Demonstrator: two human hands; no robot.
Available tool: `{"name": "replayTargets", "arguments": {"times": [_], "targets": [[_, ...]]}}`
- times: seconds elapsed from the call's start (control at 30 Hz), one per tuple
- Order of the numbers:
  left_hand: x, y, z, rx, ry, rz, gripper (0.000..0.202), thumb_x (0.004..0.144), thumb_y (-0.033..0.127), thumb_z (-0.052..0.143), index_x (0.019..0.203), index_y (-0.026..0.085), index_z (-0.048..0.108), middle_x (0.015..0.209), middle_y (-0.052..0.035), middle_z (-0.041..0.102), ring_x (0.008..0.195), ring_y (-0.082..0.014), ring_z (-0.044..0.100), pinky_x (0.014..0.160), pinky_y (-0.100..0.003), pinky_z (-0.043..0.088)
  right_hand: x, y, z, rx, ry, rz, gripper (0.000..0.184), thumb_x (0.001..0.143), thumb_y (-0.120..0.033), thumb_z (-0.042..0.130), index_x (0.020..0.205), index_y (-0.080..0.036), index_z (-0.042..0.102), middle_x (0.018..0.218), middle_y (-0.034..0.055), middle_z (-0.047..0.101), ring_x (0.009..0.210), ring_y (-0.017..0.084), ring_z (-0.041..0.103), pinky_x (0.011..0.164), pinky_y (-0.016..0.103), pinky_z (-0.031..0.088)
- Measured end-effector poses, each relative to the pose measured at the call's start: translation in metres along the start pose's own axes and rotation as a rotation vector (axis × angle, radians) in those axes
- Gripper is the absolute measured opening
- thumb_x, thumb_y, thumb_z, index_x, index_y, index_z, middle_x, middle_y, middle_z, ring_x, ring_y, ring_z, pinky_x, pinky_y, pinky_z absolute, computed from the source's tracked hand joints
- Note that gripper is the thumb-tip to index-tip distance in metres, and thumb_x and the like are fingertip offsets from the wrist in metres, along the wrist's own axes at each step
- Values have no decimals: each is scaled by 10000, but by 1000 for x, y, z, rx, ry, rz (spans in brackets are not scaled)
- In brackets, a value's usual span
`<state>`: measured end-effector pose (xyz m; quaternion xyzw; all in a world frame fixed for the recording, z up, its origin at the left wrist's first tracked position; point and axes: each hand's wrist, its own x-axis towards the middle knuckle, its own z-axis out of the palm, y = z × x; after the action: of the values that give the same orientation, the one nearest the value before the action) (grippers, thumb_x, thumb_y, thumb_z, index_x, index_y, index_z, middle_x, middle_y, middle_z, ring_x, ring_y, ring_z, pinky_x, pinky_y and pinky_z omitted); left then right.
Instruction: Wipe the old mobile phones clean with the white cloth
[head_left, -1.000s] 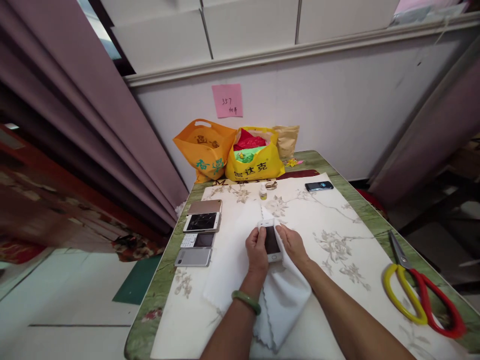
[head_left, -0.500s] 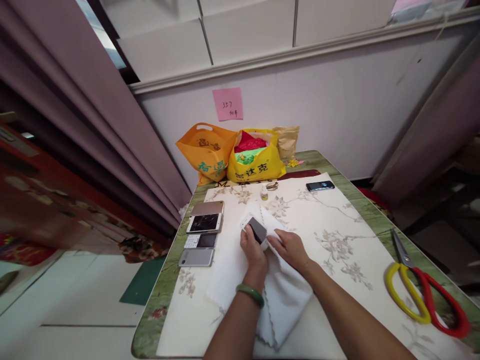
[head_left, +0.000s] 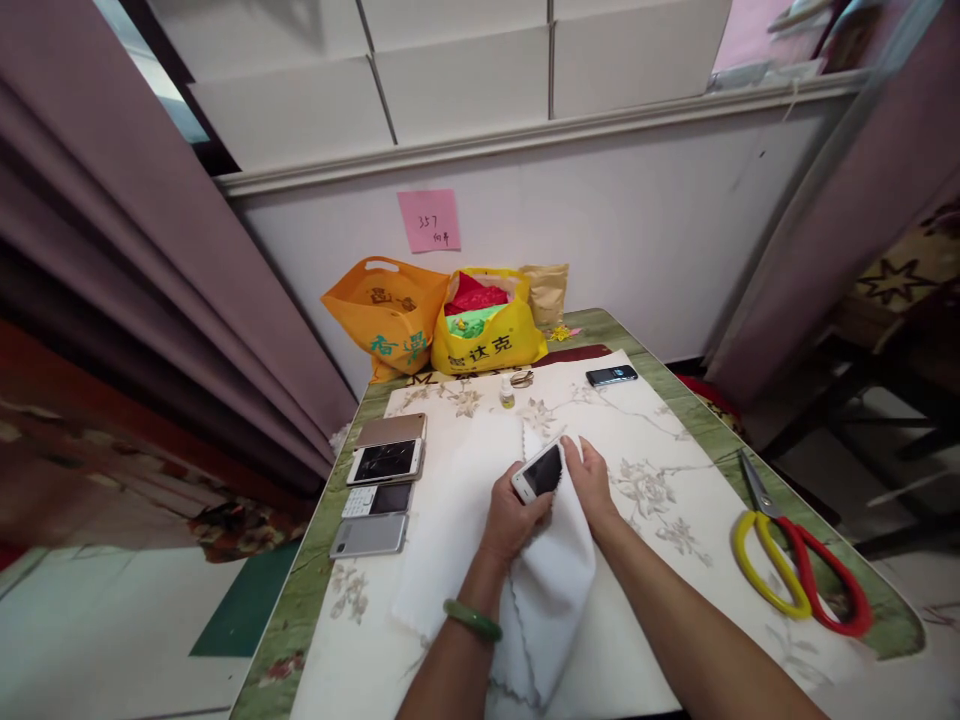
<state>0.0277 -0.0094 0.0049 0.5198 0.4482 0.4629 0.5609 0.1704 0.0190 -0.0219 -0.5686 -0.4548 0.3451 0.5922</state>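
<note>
A white mobile phone (head_left: 538, 474) with a dark screen lies tilted in my left hand (head_left: 510, 518), whose thumb rests along its lower edge. My right hand (head_left: 590, 482) pinches a white cloth (head_left: 564, 560) against the phone's right end. The cloth hangs down toward me in folds, its zigzag edge showing, and also spreads over the tabletop to the left. On the left of the table several phones lie in a column: a gold one (head_left: 391, 430), a white one with a cracked screen (head_left: 385, 461), a white keypad phone (head_left: 377, 499) and a silver one (head_left: 369, 536).
Large scissors (head_left: 780, 575) with yellow and red handles lie at the right. A black phone (head_left: 612, 376) is at the far right. A small bottle (head_left: 507, 396) stands near the back, before an orange bag (head_left: 386, 315) and a yellow bag (head_left: 491, 350).
The phone has turned in my left hand and now slants up to the right. My right hand has moved up to its far end with the cloth. The view has shifted slightly.
</note>
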Motion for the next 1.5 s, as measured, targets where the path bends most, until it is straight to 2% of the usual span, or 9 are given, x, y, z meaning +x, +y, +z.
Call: {"name": "replayTargets", "arguments": {"times": [0.13,0.3,0.4,0.57,0.97,1.13,1.23,1.33,1.5], "targets": [[0,3,-2,-11,73,-31,322,759,473,646,708,159,596,570,31,509,493,-97,447,465,-220,369,-3,-4,0,-67,-69,-51,365,870,-542,516,744,-199,505,661,-31,503,622,137,434,603,254,393],[3,-3,-1,-49,272,58,303,752,446,669,713,145,658,707,-12,618,713,-152,551,708,-270,459,-6,-3,4,-86,-146,-104,395,902,-558,451,740,-201,502,645,-36,493,611,133,433,598,247,391],[4,-8,1,-181,381,40,302,727,443,693,702,147,642,682,-2,605,695,-146,545,704,-273,458,-8,-2,6,-101,-198,-129,411,920,-554,412,717,-205,487,627,-41,470,610,129,425,610,244,388],[5,-7,2,-255,433,33,345,706,497,689,667,165,605,645,14,569,662,-133,524,659,-250,451,-10,-1,8,-129,-251,-109,421,928,-563,379,729,-208,486,637,-33,485,629,137,436,637,255,398],[5,-3,1,-215,355,44,317,751,486,646,735,171,615,704,3,579,698,-139,525,681,-249,448,-12,-3,10,-89,-243,-85,406,925,-563,385,748,-213,490,665,-18,532,658,155,475,655,279,414],[3,1,-4,-159,59,-37,269,731,410,696,807,158,637,721,-1,603,661,-127,522,626,-231,419,-13,-3,11,-11,-25,-22,423,898,-591,416,695,-221,438,602,-48,426,599,134,410,570,255,397],[2,2,-5,-71,-82,-20,228,707,346,725,792,156,630,682,11,578,619,-116,490,574,-221,379,-12,-5,10,2,-7,-23,406,889,-573,446,692,-218,442,612,-47,426,612,134,415,576,248,398],[2,2,-3,14,-40,41,226,759,371,680,820,155,649,721,-6,596,666,-135,504,622,-242,399,-13,-9,9,-21,-100,-73,372,891,-537,460,711,-211,466,631,-43,448,618,130,422,588,242,396],[2,1,3,24,211,40,389,823,517,575,697,154,635,647,-11,572,638,-145,487,616,-260,400,-18,-14,11,-141,-245,-157,348,916,-499,421,736,-210,493,621,-38,470,593,129,426,599,240,381]]}}
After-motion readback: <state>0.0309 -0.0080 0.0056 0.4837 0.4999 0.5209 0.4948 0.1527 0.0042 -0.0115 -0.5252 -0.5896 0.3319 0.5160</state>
